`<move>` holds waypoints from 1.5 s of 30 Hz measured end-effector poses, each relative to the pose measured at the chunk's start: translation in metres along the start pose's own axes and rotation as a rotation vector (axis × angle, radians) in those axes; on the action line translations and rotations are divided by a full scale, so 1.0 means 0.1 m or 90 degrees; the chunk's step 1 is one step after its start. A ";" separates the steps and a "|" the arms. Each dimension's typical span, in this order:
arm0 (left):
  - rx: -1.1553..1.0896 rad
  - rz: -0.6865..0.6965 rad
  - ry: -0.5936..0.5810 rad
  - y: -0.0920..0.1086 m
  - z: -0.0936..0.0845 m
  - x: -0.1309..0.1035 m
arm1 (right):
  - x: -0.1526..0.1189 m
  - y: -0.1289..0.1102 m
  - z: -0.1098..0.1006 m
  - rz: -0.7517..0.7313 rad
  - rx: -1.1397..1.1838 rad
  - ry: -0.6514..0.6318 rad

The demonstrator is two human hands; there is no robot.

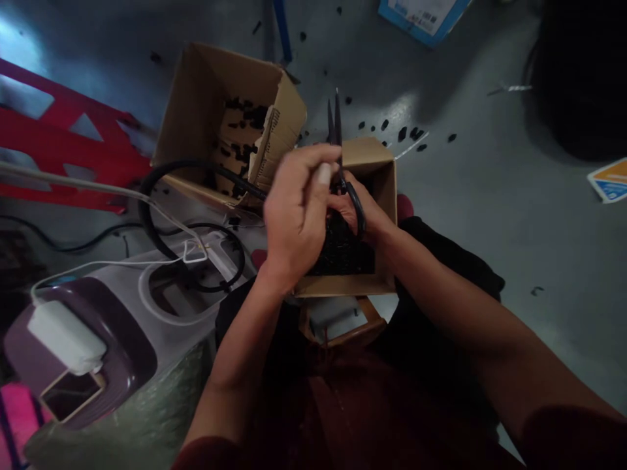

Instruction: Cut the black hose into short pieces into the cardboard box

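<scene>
My right hand (pixel 360 205) is closed round the black handles of a pair of scissors (pixel 337 130). Their blades point away from me, slightly apart. Close beside it, my left hand (pixel 298 212) has its fingers curled, the index finger lying near the blades. A thick black cord (pixel 206 164) loops in from the left and runs into the left hand; the fingers hide its end. Both hands are over a small cardboard box (pixel 345 285) with a dark mass of small black pieces (pixel 343 251) inside.
A larger cardboard box (pixel 196 98) with black bits in it stands to the left. More bits (pixel 402 134) are scattered on the floor. A grey and purple stool (pixel 122 339) carries a white adapter (pixel 68 336) and a phone (pixel 71 395). A red frame (pixel 63 130) stands far left.
</scene>
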State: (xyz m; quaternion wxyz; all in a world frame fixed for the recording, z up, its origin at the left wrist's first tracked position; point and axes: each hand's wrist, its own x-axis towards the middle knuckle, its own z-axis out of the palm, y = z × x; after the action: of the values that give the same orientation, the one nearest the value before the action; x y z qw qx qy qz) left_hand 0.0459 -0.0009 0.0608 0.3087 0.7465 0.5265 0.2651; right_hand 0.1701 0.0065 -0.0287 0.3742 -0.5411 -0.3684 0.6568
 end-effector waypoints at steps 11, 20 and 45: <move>0.212 -0.029 -0.257 -0.77 -0.08 -0.12 | -0.05 -0.16 -0.11 0.020 -0.039 -0.026; 0.301 -0.080 -0.254 -0.78 -0.23 -0.26 | 0.00 -0.02 -0.04 0.046 0.029 0.027; 0.168 -0.139 -0.169 -0.98 -0.42 -0.17 | -0.38 0.31 0.18 0.049 -0.334 -0.181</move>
State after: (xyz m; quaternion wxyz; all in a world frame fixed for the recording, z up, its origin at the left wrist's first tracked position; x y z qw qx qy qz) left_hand -0.0501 0.0154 0.0151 0.3018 0.7472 0.5893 0.0582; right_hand 0.1542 -0.0429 -0.0375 0.1410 -0.5359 -0.5534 0.6218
